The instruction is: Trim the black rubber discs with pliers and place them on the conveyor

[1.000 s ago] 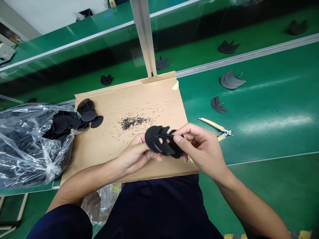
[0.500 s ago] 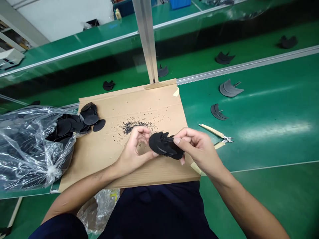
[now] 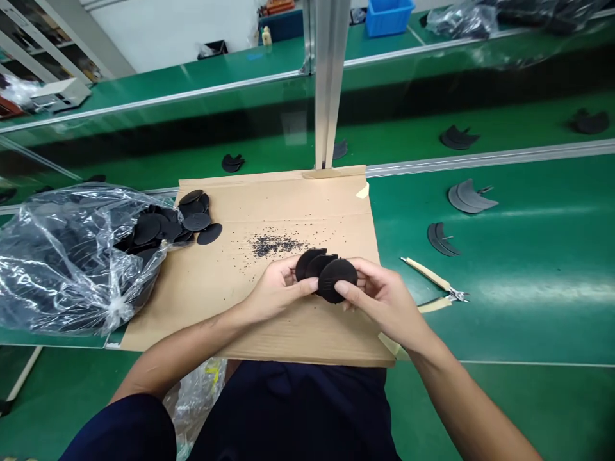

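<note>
Over the front of the cardboard sheet [image 3: 230, 294], several overlapping black discs [image 3: 337, 280] are held up between both hands. My left hand [image 3: 281, 286] grips the left side of the group, thumb in front and fingers behind. On the right, my right hand [image 3: 375, 291] pinches the nearest disc, its thumb pressed on the disc's face. Small black scraps [image 3: 276, 244] lie scattered on the cardboard just beyond the hands. A pair of nippers [image 3: 435, 282] with cream handles rests on the green table, right of my right hand.
A clear plastic bag [image 3: 62, 269] full of black discs lies at the left. Loose black discs [image 3: 196, 221] spill from its mouth onto the cardboard. Curved black pieces [image 3: 471, 196] sit on the green table at the right. A metal post [image 3: 329, 96] rises behind the cardboard.
The black discs have been turned so their flat faces show and are fanned out. My left hand has closed on their left side. The camera view has shifted left.
</note>
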A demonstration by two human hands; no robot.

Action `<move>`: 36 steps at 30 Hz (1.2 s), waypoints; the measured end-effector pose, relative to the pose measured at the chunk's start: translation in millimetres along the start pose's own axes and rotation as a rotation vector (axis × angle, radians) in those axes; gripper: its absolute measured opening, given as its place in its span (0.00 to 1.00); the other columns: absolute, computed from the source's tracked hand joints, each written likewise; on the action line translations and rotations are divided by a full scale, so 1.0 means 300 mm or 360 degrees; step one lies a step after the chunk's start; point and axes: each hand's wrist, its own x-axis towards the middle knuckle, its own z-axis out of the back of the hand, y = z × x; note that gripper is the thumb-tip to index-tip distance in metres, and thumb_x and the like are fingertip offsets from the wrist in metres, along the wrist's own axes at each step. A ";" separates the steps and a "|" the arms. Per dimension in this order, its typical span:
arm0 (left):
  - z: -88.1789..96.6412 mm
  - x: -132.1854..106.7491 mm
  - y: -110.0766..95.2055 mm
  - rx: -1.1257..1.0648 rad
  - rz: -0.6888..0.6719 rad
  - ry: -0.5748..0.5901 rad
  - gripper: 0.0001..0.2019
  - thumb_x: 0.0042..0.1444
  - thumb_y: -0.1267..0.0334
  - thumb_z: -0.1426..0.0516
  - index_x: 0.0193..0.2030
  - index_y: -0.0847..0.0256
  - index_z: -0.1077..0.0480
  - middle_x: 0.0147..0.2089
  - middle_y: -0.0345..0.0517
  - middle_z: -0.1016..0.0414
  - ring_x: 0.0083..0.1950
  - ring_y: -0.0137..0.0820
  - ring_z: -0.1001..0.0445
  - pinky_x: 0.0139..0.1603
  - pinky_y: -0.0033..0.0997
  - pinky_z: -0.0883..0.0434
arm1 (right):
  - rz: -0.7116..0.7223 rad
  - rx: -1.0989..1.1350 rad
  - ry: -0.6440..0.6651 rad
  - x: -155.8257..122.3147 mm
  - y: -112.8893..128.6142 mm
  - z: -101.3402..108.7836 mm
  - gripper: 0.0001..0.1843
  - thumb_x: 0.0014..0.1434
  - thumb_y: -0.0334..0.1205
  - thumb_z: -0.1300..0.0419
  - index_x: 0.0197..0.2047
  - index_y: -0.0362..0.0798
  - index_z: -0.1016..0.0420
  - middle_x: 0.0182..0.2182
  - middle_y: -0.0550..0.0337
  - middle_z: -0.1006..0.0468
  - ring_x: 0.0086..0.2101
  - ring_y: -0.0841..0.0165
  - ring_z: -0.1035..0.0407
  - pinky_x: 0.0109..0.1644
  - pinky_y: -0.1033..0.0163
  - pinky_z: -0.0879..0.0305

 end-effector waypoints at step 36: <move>0.094 0.017 0.046 -0.0327 0.0291 -0.0035 0.21 0.55 0.53 0.31 0.50 0.64 0.24 0.47 0.53 0.20 0.47 0.36 0.22 0.50 0.34 0.26 | -0.0356 0.0318 0.0186 0.191 -0.020 0.022 0.24 0.50 0.60 0.27 0.36 0.49 0.21 0.31 0.62 0.25 0.29 0.70 0.31 0.33 0.66 0.32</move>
